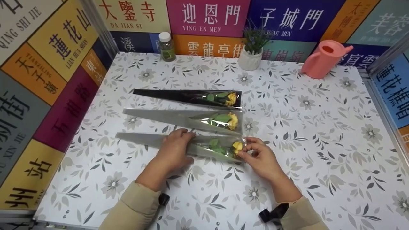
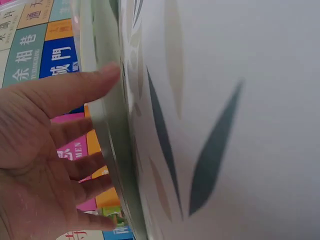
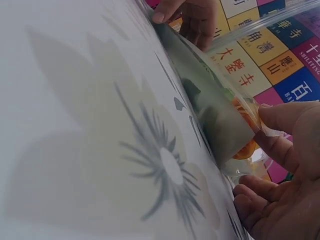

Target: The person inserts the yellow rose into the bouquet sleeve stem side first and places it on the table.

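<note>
Three yellow roses in long tapered sleeves lie one behind another, blooms to the right. The nearest wrapped rose (image 1: 220, 148) has a grey-green sleeve. My left hand (image 1: 174, 150) rests on its middle with fingers stretched out; the left wrist view shows the thumb and fingers along the sleeve's edge (image 2: 112, 135). My right hand (image 1: 260, 156) pinches the clear film at the bloom end between thumb and index finger, seen closely in the right wrist view beside the orange-yellow bloom (image 3: 245, 150). Behind lie the grey-sleeved rose (image 1: 179, 118) and the black-sleeved rose (image 1: 182, 97).
Along the back edge of the flower-patterned table (image 1: 319, 127) stand a white-capped jar (image 1: 167, 48), a potted plant (image 1: 250, 59) in a white pot and a pink watering can (image 1: 321, 60). Panels with large lettering (image 1: 207, 17) enclose the back and sides.
</note>
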The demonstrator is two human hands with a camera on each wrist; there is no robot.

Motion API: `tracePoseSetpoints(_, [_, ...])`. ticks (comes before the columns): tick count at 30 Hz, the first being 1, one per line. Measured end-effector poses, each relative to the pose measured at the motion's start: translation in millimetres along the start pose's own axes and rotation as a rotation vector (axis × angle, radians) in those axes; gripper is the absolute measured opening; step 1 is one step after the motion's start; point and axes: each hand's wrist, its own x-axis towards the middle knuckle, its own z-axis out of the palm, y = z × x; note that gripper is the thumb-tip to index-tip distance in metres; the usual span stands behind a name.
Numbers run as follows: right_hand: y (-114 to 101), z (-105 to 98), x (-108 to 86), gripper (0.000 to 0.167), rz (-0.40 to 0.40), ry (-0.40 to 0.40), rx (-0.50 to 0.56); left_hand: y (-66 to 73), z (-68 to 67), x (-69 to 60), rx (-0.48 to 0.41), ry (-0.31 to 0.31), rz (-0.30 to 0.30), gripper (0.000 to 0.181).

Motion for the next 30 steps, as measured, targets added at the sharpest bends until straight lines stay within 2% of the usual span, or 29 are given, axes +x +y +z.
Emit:
tracePoseSetpoints(4, [2, 1, -0.8, 0.009, -0.01, -0.021, -0.027, 2.5, 2.2, -2.6, 0.022, -0.028, -0.001, 0.07])
tracePoseSetpoints(10, [5, 1, 1.6, 0.016, -0.029, -0.046, -0.042, -2.2, 2.1, -1.4, 0.051, 0.019, -0.003, 0.057])
tracePoseSetpoints(15, [6, 2, 2.8, 0.016, -0.006, -0.048, -0.03, -2.1, 2.0, -2.5, 0.063, 0.02, -0.002, 0.052])
tracePoseSetpoints(23, [8, 4, 0.8, 0.024, 0.002, -0.051, -0.051, 0.5, 4.1, -5.7, -0.003, -0.01, -0.022, 0.056])
tracePoseSetpoints(30, [9, 5, -7.3, 0.021, -0.007, -0.083, -0.036, 2.5, 4.6, -8.7, 0.008, -0.025, 0.029, 0.051])
